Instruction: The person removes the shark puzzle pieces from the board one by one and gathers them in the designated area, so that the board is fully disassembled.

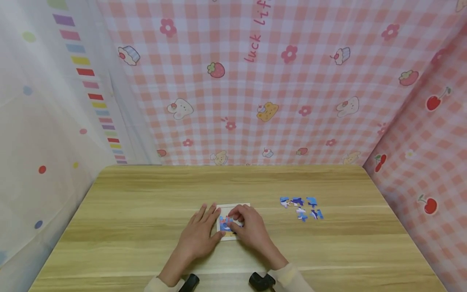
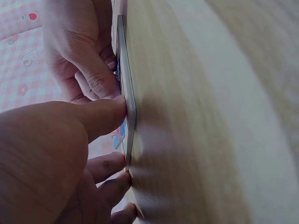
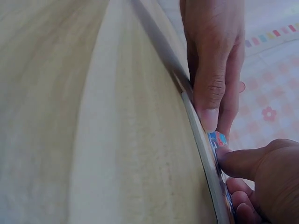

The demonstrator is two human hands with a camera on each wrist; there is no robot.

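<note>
both hands on a small puzzle board (image 1: 233, 207) near the front edge of the wooden table (image 1: 146, 194).

the board lies flat, its long side running away from the person (the far white rim shows past the fingers). the left hand (image 1: 200, 231) lies palm down at the board's left edge, fingers straight and spread, thumb (image 2: 100, 114) pressing the rim, gripping nothing. the right hand (image 1: 249, 227) arches over the board, fingers curled, tips pressing a coloured piece (image 1: 227, 224) onto it. loose blue pieces (image 1: 302, 207) lie well to the right of the board.
</note>
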